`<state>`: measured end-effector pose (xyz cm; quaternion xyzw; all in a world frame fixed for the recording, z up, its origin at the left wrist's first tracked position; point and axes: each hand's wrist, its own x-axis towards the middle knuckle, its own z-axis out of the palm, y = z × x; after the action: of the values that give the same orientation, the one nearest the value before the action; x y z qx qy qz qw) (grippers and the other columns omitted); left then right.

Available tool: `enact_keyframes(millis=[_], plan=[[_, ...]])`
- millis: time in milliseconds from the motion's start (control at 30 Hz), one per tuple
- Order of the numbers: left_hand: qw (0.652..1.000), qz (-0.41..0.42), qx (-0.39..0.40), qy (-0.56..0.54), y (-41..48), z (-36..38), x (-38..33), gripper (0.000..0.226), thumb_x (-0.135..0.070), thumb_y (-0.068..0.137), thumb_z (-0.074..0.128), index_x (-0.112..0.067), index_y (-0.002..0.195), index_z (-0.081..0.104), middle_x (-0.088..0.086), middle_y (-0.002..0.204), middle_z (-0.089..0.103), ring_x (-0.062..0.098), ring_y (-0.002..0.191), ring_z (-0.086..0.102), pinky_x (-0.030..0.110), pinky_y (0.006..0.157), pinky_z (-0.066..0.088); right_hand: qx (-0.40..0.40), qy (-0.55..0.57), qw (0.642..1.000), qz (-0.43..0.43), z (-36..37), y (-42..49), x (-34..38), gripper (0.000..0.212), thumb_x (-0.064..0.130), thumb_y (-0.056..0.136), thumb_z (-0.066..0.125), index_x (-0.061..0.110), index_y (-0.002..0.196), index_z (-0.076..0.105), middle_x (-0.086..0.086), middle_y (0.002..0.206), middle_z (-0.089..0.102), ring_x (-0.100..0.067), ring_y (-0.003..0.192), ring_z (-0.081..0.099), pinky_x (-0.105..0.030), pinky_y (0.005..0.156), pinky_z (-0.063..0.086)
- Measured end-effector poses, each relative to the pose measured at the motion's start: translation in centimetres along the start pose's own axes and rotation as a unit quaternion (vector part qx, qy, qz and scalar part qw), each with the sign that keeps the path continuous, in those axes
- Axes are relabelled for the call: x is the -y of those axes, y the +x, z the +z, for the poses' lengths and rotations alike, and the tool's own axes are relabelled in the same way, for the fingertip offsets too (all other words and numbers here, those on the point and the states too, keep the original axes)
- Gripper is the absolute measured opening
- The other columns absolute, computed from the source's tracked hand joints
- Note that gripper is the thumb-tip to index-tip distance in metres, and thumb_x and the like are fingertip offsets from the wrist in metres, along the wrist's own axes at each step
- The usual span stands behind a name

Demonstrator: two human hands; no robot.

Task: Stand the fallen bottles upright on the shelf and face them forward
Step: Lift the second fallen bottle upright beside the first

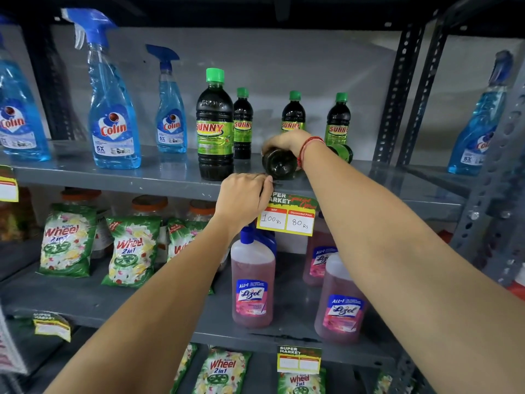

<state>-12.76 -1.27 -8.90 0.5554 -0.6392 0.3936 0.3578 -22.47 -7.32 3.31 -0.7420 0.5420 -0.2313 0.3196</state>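
A dark Sunny bottle (279,164) lies on its side on the grey top shelf (113,177), its round base towards me. My right hand (287,142) grips it from above. My left hand (244,199) rests at the shelf's front edge just left of that base, fingers curled, touching the edge; whether it touches the bottle I cannot tell. Another fallen Sunny bottle (342,153) lies behind my right wrist, mostly hidden. A large Sunny bottle (214,126) stands upright to the left, label forward. Three smaller ones (243,123) (294,112) (338,120) stand behind.
Blue Colin spray bottles (115,109) stand on the left of the top shelf, another (477,123) beyond the perforated uprights (395,95). A yellow price tag (287,217) hangs from the shelf edge. Pink Lizol bottles (252,282) and Wheel packets (68,240) fill the shelf below.
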Motion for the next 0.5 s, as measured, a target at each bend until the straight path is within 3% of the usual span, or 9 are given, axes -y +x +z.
enact_keyframes(millis=[100, 167, 267, 333, 433, 500], plan=[[1.0, -0.002, -0.005, -0.004, -0.1, 0.0, 0.0, 0.044, -0.025, 0.093, 0.034, -0.011, 0.06, 0.059, 0.003, 0.055, 0.062, 0.023, 0.046, 0.055, 0.023, 0.049, 0.026, -0.025, 0.144, 0.989, 0.021, 0.4, 0.3, -1.5, 0.035, 0.033, 0.081, 0.072, 0.005, 0.092, 0.054, -0.009, 0.077, 0.06, -0.021, 0.061, 0.058, -0.022, 0.044, 0.044], [1.0, 0.0, -0.006, -0.005, -0.1, 0.0, 0.0, 0.044, -0.025, 0.093, 0.034, -0.01, 0.061, 0.061, 0.003, 0.056, 0.064, 0.023, 0.047, 0.056, 0.024, 0.048, 0.028, -0.074, 0.22, 0.973, -0.015, 0.7, 1.4, -2.0, 0.05, 0.034, 0.071, 0.078, 0.004, 0.104, 0.055, -0.011, 0.094, 0.067, -0.025, 0.075, 0.066, -0.03, 0.06, 0.056], [1.0, -0.003, -0.005, -0.006, 0.0, 0.2, 0.1, 0.046, -0.025, 0.093, 0.033, -0.01, 0.062, 0.063, 0.003, 0.057, 0.065, 0.024, 0.048, 0.057, 0.025, 0.048, 0.03, -0.133, 0.277, 0.949, -0.074, 0.5, 2.1, -1.9, 0.041, 0.031, 0.065, 0.081, 0.013, 0.084, 0.05, -0.014, 0.109, 0.067, -0.03, 0.092, 0.068, -0.042, 0.085, 0.058], [1.0, -0.009, -0.002, -0.008, 0.0, 0.3, 0.1, 0.047, -0.026, 0.093, 0.032, -0.009, 0.063, 0.064, 0.003, 0.058, 0.066, 0.024, 0.049, 0.058, 0.026, 0.047, 0.032, -0.163, 0.268, 0.944, -0.105, 0.1, 1.7, -1.6, 0.039, 0.028, 0.064, 0.082, 0.015, 0.088, 0.053, -0.011, 0.108, 0.067, -0.026, 0.097, 0.066, -0.04, 0.089, 0.056], [1.0, -0.014, -0.003, -0.009, -0.1, 0.5, 0.2, 0.048, -0.027, 0.094, 0.032, -0.009, 0.064, 0.065, 0.003, 0.06, 0.067, 0.024, 0.051, 0.059, 0.028, 0.048, 0.036, -0.194, 0.213, 0.947, -0.143, 0.3, 1.7, -2.0, 0.074, 0.024, 0.06, 0.084, 0.011, 0.124, 0.048, -0.009, 0.118, 0.06, -0.024, 0.109, 0.057, -0.038, 0.097, 0.05], [1.0, -0.012, -0.011, -0.01, -0.1, 0.4, 0.1, 0.046, -0.027, 0.093, 0.033, -0.009, 0.063, 0.063, 0.003, 0.057, 0.065, 0.024, 0.049, 0.057, 0.027, 0.049, 0.032, -0.199, 0.194, 0.948, -0.156, 1.0, 1.9, -2.9, 0.081, 0.023, 0.057, 0.087, 0.01, 0.125, 0.044, -0.01, 0.118, 0.059, -0.025, 0.111, 0.057, -0.04, 0.097, 0.049]])
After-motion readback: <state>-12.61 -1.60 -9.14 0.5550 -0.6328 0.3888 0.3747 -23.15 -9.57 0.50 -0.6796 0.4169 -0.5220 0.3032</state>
